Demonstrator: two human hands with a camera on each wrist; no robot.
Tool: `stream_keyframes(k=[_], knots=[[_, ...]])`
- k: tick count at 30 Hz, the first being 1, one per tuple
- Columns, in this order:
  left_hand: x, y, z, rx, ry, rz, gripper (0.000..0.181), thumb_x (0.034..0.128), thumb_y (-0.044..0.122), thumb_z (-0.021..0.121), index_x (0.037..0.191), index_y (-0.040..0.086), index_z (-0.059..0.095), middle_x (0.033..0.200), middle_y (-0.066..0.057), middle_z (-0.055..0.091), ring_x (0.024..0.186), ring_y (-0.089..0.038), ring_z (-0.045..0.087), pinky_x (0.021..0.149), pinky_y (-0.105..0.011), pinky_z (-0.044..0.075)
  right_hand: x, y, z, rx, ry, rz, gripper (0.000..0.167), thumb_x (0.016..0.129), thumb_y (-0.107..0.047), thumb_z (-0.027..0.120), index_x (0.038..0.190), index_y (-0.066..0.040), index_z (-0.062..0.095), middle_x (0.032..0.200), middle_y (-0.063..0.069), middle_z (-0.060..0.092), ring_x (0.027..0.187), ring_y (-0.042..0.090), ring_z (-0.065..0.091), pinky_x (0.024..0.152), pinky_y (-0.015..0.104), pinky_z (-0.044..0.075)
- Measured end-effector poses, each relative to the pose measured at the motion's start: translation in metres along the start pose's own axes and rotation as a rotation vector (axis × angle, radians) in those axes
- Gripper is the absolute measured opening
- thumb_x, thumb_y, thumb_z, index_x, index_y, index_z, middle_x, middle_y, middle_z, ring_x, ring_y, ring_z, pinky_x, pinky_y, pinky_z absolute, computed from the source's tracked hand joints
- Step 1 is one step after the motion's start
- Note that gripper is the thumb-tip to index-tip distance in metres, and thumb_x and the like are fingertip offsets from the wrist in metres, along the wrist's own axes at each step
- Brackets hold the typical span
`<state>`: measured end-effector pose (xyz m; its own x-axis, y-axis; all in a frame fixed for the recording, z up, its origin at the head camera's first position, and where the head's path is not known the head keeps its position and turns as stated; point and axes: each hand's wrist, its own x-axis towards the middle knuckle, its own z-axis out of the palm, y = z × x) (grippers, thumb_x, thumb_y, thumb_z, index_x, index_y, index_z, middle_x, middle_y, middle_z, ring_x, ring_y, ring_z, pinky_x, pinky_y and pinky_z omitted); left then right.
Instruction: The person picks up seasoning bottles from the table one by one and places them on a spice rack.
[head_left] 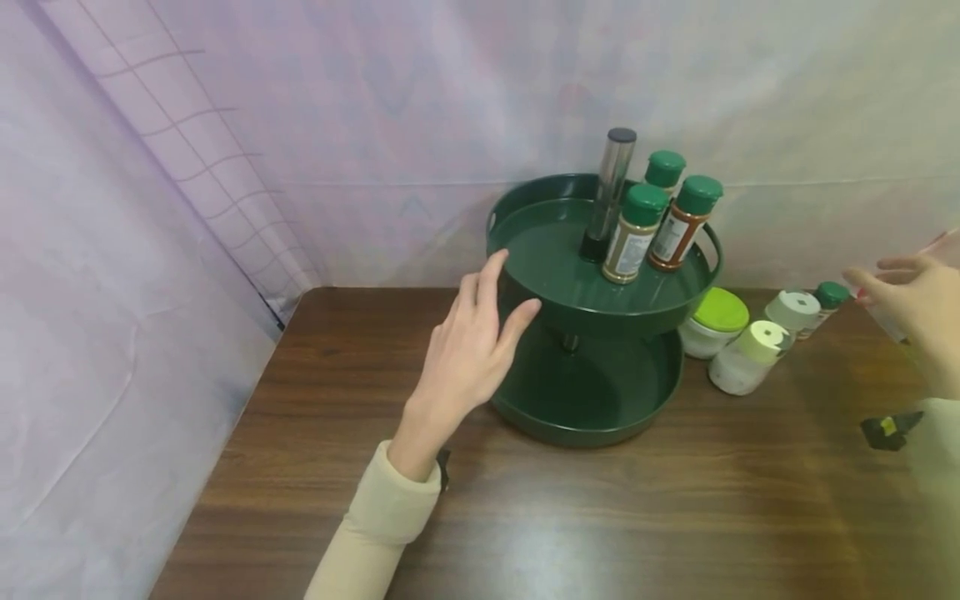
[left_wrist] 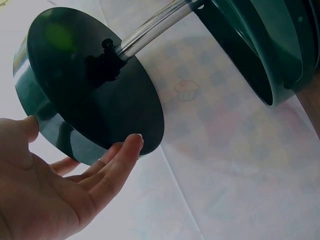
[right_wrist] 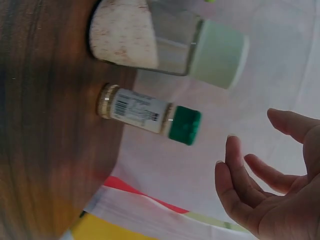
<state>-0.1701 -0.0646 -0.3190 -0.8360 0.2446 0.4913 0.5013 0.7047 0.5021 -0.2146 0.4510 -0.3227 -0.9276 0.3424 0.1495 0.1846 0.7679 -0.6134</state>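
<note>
A person's left hand (head_left: 468, 342), grip loose and spread wide, touches the upper tray (head_left: 551, 246) of a green two-tier rack (head_left: 592, 396) standing on the table (head_left: 540, 525); the right hand (head_left: 918, 312), grip relaxed and empty, hovers near a green-capped jar (right_wrist: 142, 112)

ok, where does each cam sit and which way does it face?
Head: worn on the head, looking forward and down at the green two-tier stand; left hand, right hand and both sleeves show.
Left wrist: worn there, looking up at the upper tray's underside and pole; only the left hand shows.
Right wrist: worn there, looking at the green-capped jar on the table; only the right hand shows.
Shared: head and right wrist both catch that jar.
</note>
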Motion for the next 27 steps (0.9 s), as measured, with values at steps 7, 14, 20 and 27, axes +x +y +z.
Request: stream_keyframes(k=[7, 14, 20, 27], knots=[[0.0, 0.0, 0.0, 0.008, -0.001, 0.003, 0.072, 0.1037, 0.06, 0.031, 0.16, 0.018, 0.02, 0.139, -0.019, 0.048, 0.11, -0.032, 0.06, 0.069, -0.047, 0.056, 0.01, 0.014, 0.01, -0.122, -0.035, 0.003, 0.085, 0.101, -0.052, 0.053, 0.14, 0.021, 0.035, 0.124, 0.047, 0.049, 0.116, 0.066, 0.042, 0.097, 0.073, 0.033], [0.0, 0.001, -0.001, 0.009, -0.015, -0.008, 0.069, 0.1052, 0.056, 0.036, 0.16, 0.018, 0.019, 0.14, -0.019, 0.048, 0.11, -0.032, 0.06, 0.069, -0.046, 0.056, 0.016, 0.025, 0.02, -0.13, -0.075, 0.019, 0.082, 0.1, -0.049, 0.056, 0.138, 0.022, 0.037, 0.137, 0.047, 0.036, 0.125, 0.069, 0.029, 0.106, 0.073, 0.02], [-0.001, 0.001, -0.001, 0.009, -0.024, -0.005, 0.071, 0.1045, 0.058, 0.033, 0.161, 0.018, 0.018, 0.14, -0.019, 0.047, 0.111, -0.032, 0.06, 0.067, -0.044, 0.056, 0.019, 0.033, 0.029, -0.102, -0.08, 0.056, 0.071, 0.102, -0.038, 0.055, 0.138, 0.021, 0.038, 0.133, 0.044, 0.041, 0.126, 0.068, 0.026, 0.108, 0.073, 0.014], [-0.001, 0.0, -0.001, 0.004, -0.018, -0.01, 0.07, 0.1046, 0.057, 0.035, 0.161, 0.018, 0.019, 0.14, -0.018, 0.048, 0.11, -0.032, 0.061, 0.068, -0.046, 0.056, 0.023, 0.041, 0.033, -0.102, -0.082, 0.033, 0.066, 0.104, -0.035, 0.054, 0.134, 0.022, 0.037, 0.132, 0.04, 0.039, 0.123, 0.073, 0.022, 0.108, 0.074, 0.012]])
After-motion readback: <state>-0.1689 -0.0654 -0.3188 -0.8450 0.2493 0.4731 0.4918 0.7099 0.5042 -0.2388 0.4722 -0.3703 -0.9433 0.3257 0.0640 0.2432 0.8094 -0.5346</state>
